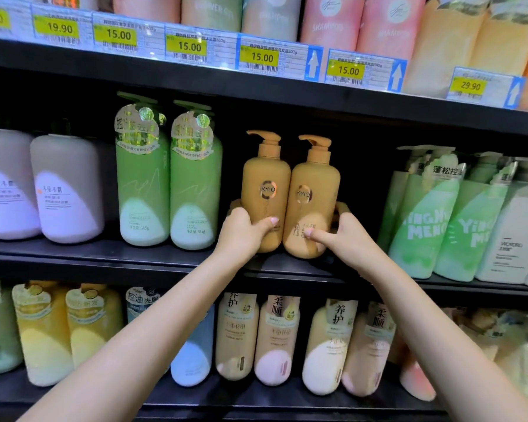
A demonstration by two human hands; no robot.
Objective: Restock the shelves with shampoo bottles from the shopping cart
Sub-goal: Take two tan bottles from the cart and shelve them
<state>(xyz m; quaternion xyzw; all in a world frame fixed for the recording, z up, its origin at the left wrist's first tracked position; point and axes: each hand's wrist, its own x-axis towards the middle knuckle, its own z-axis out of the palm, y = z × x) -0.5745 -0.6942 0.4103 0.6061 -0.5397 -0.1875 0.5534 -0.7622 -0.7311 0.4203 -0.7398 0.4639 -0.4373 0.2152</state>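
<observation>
The left hand (241, 228) grips the left orange bottle (264, 190) and the right hand (337, 236) grips the right orange bottle (313, 202), holding both upright and touching on the middle shelf (104, 254), probably to square them between the green bottles (168, 184) and the refill pouches (433, 220)

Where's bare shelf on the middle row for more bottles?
Two dark gaps flank the two orange KYIO bottles held by the left hand and right hand: one toward the green bottles, a wider one toward the green-and-white packs. Depth behind is unlit. The purple bottles stand packed; the bottom row is crowded.
</observation>
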